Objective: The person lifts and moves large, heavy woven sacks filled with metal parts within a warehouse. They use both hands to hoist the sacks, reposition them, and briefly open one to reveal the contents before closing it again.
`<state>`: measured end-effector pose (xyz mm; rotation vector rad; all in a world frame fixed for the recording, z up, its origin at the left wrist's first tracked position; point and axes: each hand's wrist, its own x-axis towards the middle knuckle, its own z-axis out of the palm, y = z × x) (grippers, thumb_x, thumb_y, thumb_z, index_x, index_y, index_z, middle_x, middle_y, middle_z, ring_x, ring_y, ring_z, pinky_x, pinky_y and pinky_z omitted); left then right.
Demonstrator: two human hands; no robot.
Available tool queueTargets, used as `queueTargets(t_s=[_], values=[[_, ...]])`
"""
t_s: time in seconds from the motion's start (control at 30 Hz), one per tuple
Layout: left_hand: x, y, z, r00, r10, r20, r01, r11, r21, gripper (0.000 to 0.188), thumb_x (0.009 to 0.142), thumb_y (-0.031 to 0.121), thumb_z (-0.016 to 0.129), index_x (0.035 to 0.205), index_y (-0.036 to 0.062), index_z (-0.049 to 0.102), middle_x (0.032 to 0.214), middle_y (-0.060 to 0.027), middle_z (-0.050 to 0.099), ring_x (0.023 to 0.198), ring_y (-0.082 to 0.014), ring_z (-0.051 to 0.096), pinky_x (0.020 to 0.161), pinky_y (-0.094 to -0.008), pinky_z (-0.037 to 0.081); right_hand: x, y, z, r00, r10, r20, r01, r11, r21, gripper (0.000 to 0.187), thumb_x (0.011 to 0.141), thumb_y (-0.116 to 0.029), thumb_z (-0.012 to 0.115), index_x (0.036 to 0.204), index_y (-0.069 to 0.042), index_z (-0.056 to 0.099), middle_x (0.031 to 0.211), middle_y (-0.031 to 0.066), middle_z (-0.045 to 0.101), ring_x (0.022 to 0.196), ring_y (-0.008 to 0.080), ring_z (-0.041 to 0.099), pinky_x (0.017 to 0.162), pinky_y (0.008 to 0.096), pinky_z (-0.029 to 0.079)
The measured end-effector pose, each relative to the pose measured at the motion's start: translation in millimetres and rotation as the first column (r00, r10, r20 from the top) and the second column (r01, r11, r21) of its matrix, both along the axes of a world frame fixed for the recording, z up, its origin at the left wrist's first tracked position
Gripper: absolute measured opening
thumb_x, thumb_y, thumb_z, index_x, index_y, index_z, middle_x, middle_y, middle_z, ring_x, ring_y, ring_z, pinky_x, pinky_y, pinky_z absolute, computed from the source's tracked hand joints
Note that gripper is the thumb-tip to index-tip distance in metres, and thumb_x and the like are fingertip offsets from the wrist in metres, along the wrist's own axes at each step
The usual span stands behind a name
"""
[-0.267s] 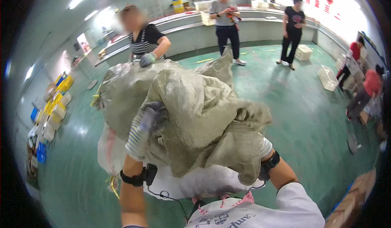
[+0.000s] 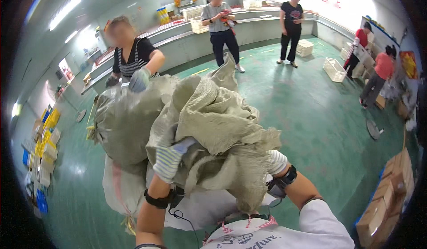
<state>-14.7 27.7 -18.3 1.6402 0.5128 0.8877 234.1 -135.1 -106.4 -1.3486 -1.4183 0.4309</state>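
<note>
A crumpled grey-green woven sack (image 2: 218, 115) is bunched up in front of me, held between my two gloved hands. My left hand (image 2: 172, 159), in a striped glove, is closed on the folds on its left side; the fingertips are partly lost in the cloth. At the right edge my right hand (image 2: 277, 161) grips the same sack, its fingers mostly covered by fabric. Beyond and to the left lies a bulky filled woven sack (image 2: 126, 124) with a tied end. Under these rests a white sack (image 2: 116, 189) with a pink stripe.
Across the sacks a co-worker (image 2: 133, 57) in a striped apron has a gloved hand (image 2: 140, 80) over the filled sack. Two people stand farther back by a long counter (image 2: 262, 24). White crates (image 2: 334, 70) sit at right, cardboard boxes (image 2: 382, 204) at lower right, stacked bins (image 2: 46, 153) at left.
My view has turned to the right, so the room slides left. My left hand has moved lower into the folds, and the bunched sack has shifted. The co-worker's gloved hand has moved left.
</note>
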Motion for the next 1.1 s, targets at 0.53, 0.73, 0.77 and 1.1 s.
queueTargets(t_s=[0.53,0.73,0.77,1.1], values=[[-113,81,93,0.788,0.314,-0.53,-0.005,0.864,0.504,0.037,0.096,0.02,0.052,0.128,0.0014,0.054,0.118,-0.0094,0.062,0.104,-0.0202,0.06,0.091,-0.0313,0.049,33,-7,59,0.59,-0.025,-0.807,-0.019,0.999,-0.044,0.039,0.099,-0.031,0.052,0.119,0.002,0.058,0.114,0.0191,0.065,0.105,0.0302,0.063,0.095,0.0431,0.05],[-65,44,143,0.433,0.723,-0.538,0.105,0.552,0.827,0.04,0.098,0.025,0.048,0.13,0.0022,0.052,0.12,-0.0109,0.061,0.106,-0.0218,0.06,0.091,-0.0334,0.049,-99,15,115,0.958,0.287,-0.005,-0.287,0.958,0.015,0.074,0.088,-0.037,0.065,0.141,0.004,0.034,0.144,0.0225,0.039,0.134,0.032,0.039,0.111,0.0456,0.032],[-42,37,144,0.416,0.758,-0.502,0.125,0.499,0.858,0.04,0.098,0.026,0.047,0.131,0.0023,0.052,0.12,-0.0111,0.061,0.106,-0.0221,0.06,0.091,-0.0337,0.049,-120,15,114,0.94,0.334,0.073,-0.337,0.941,0.038,0.085,0.085,-0.037,0.069,0.146,0.004,0.026,0.151,0.0226,0.029,0.14,0.031,0.03,0.114,0.0455,0.026],[-12,125,121,0.857,0.399,-0.326,-0.009,0.644,0.765,0.055,0.08,0.037,0.071,0.123,0.0053,0.058,0.122,-0.0159,0.061,0.106,-0.0338,0.062,0.091,-0.0393,0.051,-52,60,-8,0.366,0.197,-0.91,-0.38,0.924,0.047,0.033,0.095,-0.024,0.06,0.122,-0.006,0.056,0.11,0.007,0.064,0.1,0.019,0.062,0.088,0.033,0.053]])
